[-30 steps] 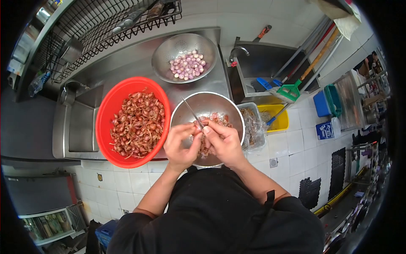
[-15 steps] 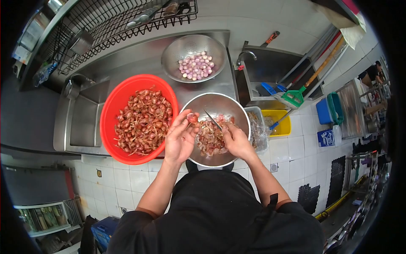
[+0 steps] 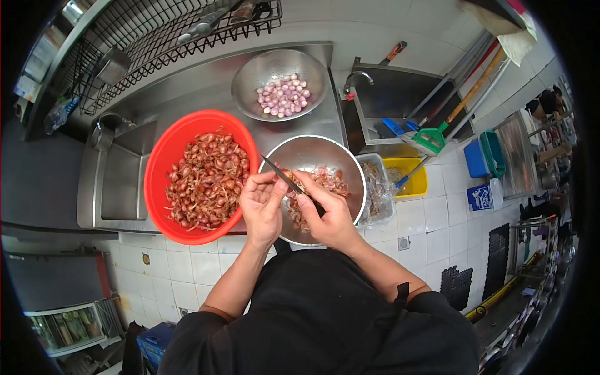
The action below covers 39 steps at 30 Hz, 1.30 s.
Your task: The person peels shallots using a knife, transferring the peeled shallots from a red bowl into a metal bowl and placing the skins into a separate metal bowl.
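Note:
Above the steel mixing bowl (image 3: 356, 178), my two hands are close together. My left hand (image 3: 261, 211) is closed on a red shallot (image 3: 289, 174), mostly hidden by the fingers and the blade. In my right hand (image 3: 331, 219) is a small knife (image 3: 279, 171) with a dark handle, its blade pointing up and left across the shallot. Papery skins (image 3: 331, 180) lie in the bowl below. To the left, a red plastic basin (image 3: 154, 169) holds many unpeeled shallots (image 3: 203, 178). Peeled shallots (image 3: 283, 95) lie in a steel colander (image 3: 245, 94) behind the bowl.
A sink (image 3: 122, 181) lies left of the basin. Right of the bowl are a clear tub with a plastic bag (image 3: 378, 190) and a yellow container (image 3: 415, 181). A second sink (image 3: 387, 109) has brooms leaning over it. A wire rack (image 3: 169, 44) hangs above the counter.
My right hand has moved left and up out of the skins, bringing the knife to the shallot. My left hand has turned inward and lowered slightly, its fingers now closer around the shallot.

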### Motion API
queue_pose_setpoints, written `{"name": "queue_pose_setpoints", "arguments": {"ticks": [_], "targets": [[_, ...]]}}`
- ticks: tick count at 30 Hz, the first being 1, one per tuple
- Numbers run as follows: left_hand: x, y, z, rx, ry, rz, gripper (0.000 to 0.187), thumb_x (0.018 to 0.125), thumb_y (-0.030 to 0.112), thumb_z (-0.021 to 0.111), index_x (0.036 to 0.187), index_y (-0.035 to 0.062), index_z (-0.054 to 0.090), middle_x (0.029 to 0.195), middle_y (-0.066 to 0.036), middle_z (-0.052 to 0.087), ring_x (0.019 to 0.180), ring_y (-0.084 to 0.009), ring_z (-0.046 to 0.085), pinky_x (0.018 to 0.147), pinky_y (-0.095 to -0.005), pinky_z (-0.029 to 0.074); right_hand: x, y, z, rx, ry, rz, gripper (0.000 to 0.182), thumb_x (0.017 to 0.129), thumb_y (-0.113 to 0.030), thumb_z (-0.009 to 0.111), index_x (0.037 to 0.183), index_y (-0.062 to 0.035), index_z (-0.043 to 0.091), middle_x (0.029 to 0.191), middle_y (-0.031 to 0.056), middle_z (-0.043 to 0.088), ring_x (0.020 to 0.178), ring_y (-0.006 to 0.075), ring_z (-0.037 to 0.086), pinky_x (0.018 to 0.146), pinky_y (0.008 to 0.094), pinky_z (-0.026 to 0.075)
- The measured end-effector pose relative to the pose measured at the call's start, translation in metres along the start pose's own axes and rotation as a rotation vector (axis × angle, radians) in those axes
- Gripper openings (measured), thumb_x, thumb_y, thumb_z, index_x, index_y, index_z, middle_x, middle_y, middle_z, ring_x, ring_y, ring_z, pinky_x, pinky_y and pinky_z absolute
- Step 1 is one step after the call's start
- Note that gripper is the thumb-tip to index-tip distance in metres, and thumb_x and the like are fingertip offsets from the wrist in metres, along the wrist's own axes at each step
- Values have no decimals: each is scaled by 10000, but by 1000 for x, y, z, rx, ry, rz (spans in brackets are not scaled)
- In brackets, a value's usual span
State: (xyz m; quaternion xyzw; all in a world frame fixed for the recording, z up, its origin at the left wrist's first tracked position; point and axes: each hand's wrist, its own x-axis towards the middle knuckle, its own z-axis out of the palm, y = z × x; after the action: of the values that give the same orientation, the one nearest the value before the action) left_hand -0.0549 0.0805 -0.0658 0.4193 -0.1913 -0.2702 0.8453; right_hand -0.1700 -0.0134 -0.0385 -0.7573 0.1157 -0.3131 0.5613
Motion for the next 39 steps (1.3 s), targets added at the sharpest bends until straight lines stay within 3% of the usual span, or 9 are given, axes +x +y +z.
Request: {"name": "queue_pose_setpoints", "arguments": {"ticks": [4,14,17,19,21,25,30,34,39], "targets": [[-1,-3,2,141,31,107,229,901,-50,649,1093,-19,530,1093,-134,616,979,-143,626,853,-275,522,6,-8,5,80,22,70,396,946,-59,568,1330,35,536,1202,245,645,1143,239,631,967,330,461],[-6,-9,11,258,-39,342,281,868,-114,650,1098,-29,512,1224,-183,551,1066,-179,616,903,-285,523,7,-2,13,265,130,155,293,990,-77,550,1247,58,590,943,68,663,843,38,541,728,206,460],[-1,-9,9,235,-15,264,242,903,-68,627,1115,2,534,1175,-162,608,1027,-173,622,927,-305,500,9,-2,5,397,117,306,311,1002,-130,563,1261,39,597,831,47,639,698,16,522,598,178,425],[5,-13,-1,-120,-76,-56,226,946,5,602,1164,14,541,1132,-130,641,1019,-178,632,911,-311,511,11,-6,-5,464,70,410,331,1008,-163,569,1277,27,594,766,35,619,612,9,502,525,171,398],[9,-11,-6,-256,-111,-159,228,952,8,594,1174,10,542,1122,-123,649,1006,-169,635,910,-307,512,13,-13,-11,698,43,617,378,1013,-225,569,1302,18,578,675,5,565,498,39,453,442,195,357],[13,-9,-9,-407,-156,-347,227,964,37,590,1186,4,554,1135,-112,647,992,-158,636,896,-304,518,12,-15,-11,689,42,646,401,1017,-245,560,1324,14,560,656,-3,551,469,41,423,417,201,335],[10,-15,-9,51,-90,-75,243,919,-10,634,1159,6,598,1090,-113,661,940,-164,643,843,-297,538,1,3,1,474,116,508,348,1008,-221,581,1269,5,617,646,-30,545,542,23,461,473,199,374],[16,-8,-9,-65,-167,-185,200,949,26,599,1146,-1,622,1029,-123,687,873,-179,679,810,-295,564,-1,13,3,479,131,381,346,1005,-209,580,1257,24,620,647,-48,534,548,23,461,489,205,386],[14,1,-18,-221,-111,-304,261,1005,135,544,1216,-14,582,1127,-163,667,940,-215,680,786,-315,567,-6,50,-9,238,265,391,323,1005,-177,554,1185,79,635,681,-48,556,591,25,463,526,217,382]]}}
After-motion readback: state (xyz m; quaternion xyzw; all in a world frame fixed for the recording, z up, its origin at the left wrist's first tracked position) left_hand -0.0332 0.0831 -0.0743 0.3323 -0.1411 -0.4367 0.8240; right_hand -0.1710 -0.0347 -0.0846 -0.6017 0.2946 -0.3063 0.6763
